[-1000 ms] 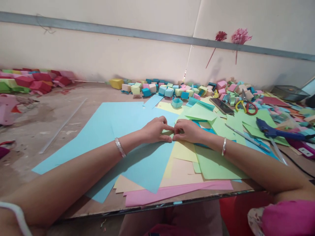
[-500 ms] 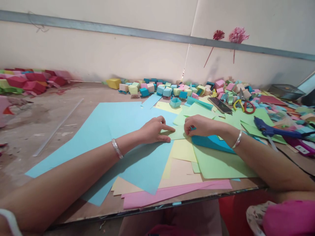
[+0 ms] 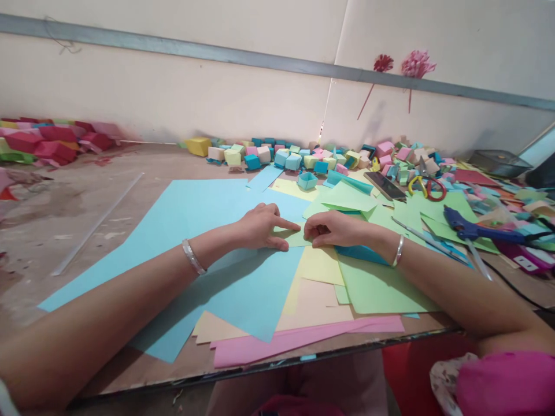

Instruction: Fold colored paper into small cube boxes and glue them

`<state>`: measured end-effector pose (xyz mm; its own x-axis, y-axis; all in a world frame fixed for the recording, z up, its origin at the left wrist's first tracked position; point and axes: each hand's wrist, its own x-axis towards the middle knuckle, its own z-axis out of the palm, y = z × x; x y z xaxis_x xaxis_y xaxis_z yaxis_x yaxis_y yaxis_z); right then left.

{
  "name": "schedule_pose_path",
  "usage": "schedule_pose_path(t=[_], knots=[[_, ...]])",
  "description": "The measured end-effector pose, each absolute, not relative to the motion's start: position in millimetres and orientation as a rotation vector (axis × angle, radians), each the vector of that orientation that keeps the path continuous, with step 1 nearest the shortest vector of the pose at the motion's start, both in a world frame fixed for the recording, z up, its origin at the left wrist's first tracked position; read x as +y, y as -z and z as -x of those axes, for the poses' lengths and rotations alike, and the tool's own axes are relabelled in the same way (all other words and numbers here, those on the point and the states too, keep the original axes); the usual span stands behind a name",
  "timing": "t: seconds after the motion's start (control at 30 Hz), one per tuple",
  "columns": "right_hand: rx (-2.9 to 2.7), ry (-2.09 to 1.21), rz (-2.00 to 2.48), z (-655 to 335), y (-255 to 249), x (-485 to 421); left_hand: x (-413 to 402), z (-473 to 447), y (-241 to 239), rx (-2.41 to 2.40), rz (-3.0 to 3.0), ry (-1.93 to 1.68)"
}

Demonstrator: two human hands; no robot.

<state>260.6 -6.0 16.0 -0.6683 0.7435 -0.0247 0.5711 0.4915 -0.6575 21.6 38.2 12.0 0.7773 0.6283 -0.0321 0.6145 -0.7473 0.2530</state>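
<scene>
My left hand (image 3: 260,226) presses a small light green folded paper (image 3: 296,237) down on the table, index finger stretched along it and the other fingers curled. My right hand (image 3: 332,229) pinches the same paper's right edge with bent fingers. The paper lies on a spread of large sheets: light blue (image 3: 195,231), yellow (image 3: 318,266), green (image 3: 373,286), pink (image 3: 303,338). Both wrists wear silver bangles.
A row of small folded paper cubes (image 3: 295,159) runs along the wall. Red and pink paper boxes (image 3: 52,141) pile at far left. A phone (image 3: 387,186), scissors (image 3: 427,186) and a blue glue gun (image 3: 477,231) lie at right. A thin stick (image 3: 97,222) lies at left.
My right hand lifted away to the right half a second ago, then came back to the green paper beside my left hand. My left hand stayed pressing the paper.
</scene>
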Motion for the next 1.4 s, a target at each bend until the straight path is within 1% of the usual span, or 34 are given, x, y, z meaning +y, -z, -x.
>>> schedule_pose_path(t=[0.13, 0.4, 0.5, 0.57, 0.63, 0.73, 0.8, 0.9, 1.1, 1.23, 1.4], knots=[[-2.464, -0.961, 1.111, -261, -15, -5, 50, -8, -19, 0.906, -2.689, 0.052], [-2.451, -0.994, 1.126, -261, -16, -4, 55, 3, -42, 0.792, -2.588, 0.116], [-2.45, -1.002, 1.128, -261, -15, -4, 53, -4, -40, 0.822, -2.51, -0.107], [-2.449, -0.993, 1.129, -261, -14, -4, 52, -12, -32, 0.995, -2.502, -0.326], [-2.473, -0.928, 1.094, -262, -12, -5, 49, -19, -22, 1.113, -2.518, -0.341], [-2.496, -0.605, 0.977, -263, -7, -5, 44, -26, -11, 1.17, -2.581, -0.35], [-2.403, -0.378, 0.941, -264, -3, -2, 40, -28, -8, 1.148, -2.569, -0.372], [-2.248, -0.257, 0.99, -267, 3, 4, 34, -30, -6, 1.11, -2.508, -0.431], [-2.261, -0.302, 1.041, -267, 8, 6, 35, -28, 2, 1.077, -2.592, -0.635], [-2.146, -0.291, 1.008, -264, 8, 2, 37, -27, 5, 0.997, -2.682, -0.894], [-1.91, -0.574, 1.051, -267, 8, 6, 34, -28, 4, 0.901, -2.677, -1.128]])
